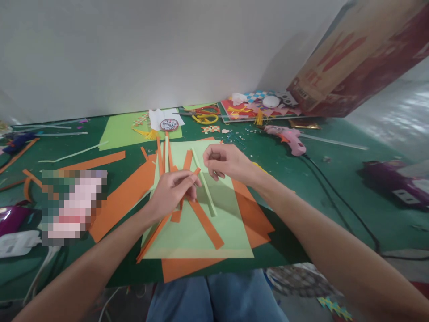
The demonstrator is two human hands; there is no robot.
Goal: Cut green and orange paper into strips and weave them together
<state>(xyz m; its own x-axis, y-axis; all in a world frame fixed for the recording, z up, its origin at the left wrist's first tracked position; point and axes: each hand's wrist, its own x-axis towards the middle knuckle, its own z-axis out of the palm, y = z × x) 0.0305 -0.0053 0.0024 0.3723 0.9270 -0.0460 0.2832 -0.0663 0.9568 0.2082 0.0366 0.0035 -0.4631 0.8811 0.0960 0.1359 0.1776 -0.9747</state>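
My left hand (pixel 176 190) pinches an orange paper strip, whose short end sticks up past the thumb and finger. Right of it, my right hand (pixel 223 162) hovers above the green sheet with its fingers curled; whether anything is between them is too small to tell. On the light green paper sheet (pixel 231 223) lie a long orange strip (pixel 209 226), a thin pale green strip (pixel 207 190) and more orange strips. Orange sheets (pixel 124 197) show beneath and to the left of the green one.
A pink glue gun (pixel 290 138) with a black cord lies at the right. Scissors (pixel 204 117) and a round ornament (pixel 169 124) are at the back. A blurred pink object (pixel 75 201) lies left, near a white plug (pixel 18 243). A cardboard box (pixel 362 58) stands back right.
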